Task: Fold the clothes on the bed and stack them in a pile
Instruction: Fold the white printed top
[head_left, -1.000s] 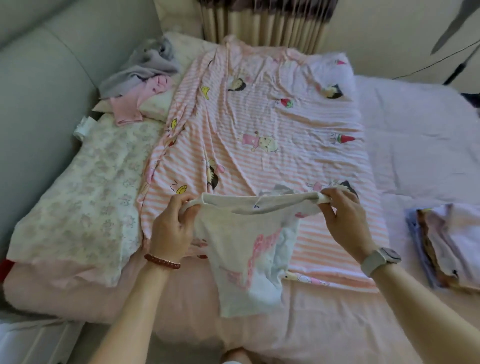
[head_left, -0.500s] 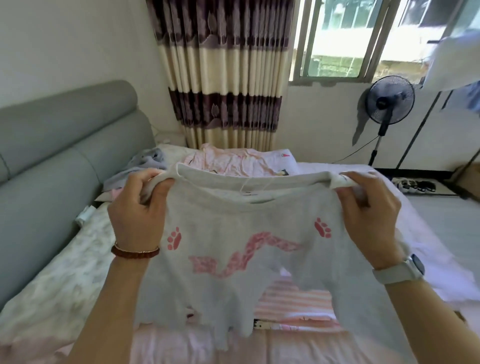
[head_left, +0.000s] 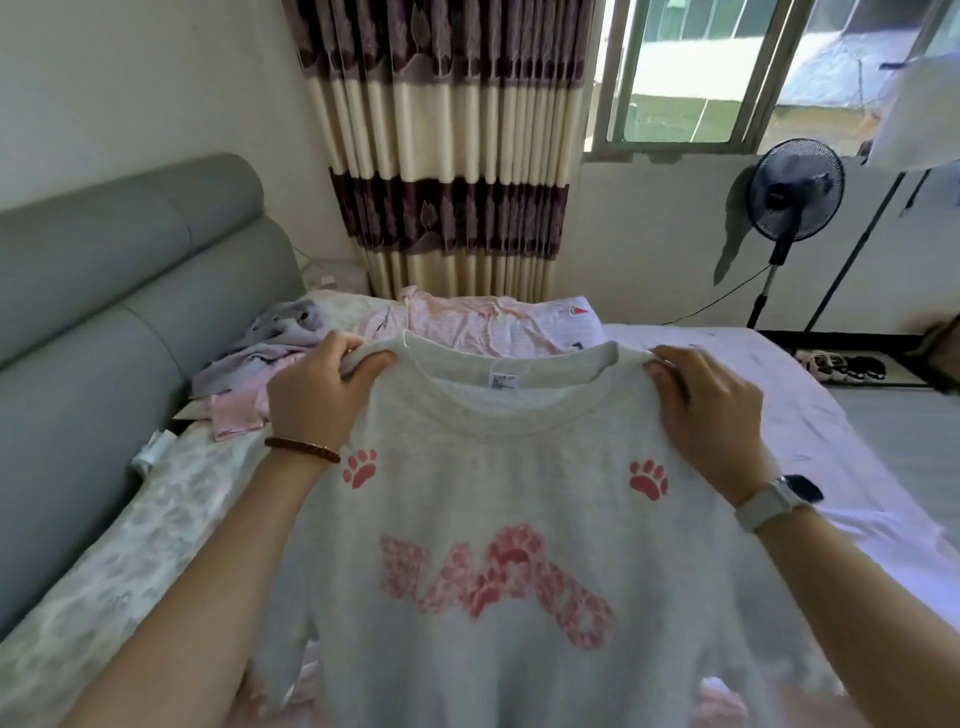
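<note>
— Bedroom, is it? What's the surface like?

— Yes. A bed (head_left: 810, 415) with a pale pink sheet runs away from the camera, with a grey padded headboard (head_left: 104, 291) along its left side. A striped curtain (head_left: 447, 145) hangs at the far end, a window (head_left: 691, 73) beside it, and a standing fan (head_left: 795, 192) against the white wall on the right.

— Where's the garment being handled?

— A white t-shirt (head_left: 519, 493) with pink paw prints and pink lettering is held up in the air in front of the person, spread flat and hanging down over the near part of the bed. The left hand (head_left: 317, 395) pinches one shoulder, the right hand (head_left: 711, 410) pinches the other, fingers curled over the fabric on both sides.

— Any free room on the bed?

— The right half of the sheet lies bare up to its far edge. On the left lies a floral blanket (head_left: 130, 545) (pale, quilted-looking) against the headboard.

— Other clothes?

— A loose heap of grey and pink clothes (head_left: 249, 364) sits at the far left near the headboard, and a pink striped cloth (head_left: 467, 322) is spread just behind the t-shirt's collar. Shoes (head_left: 841, 366) line the floor beyond the bed's right edge.
</note>
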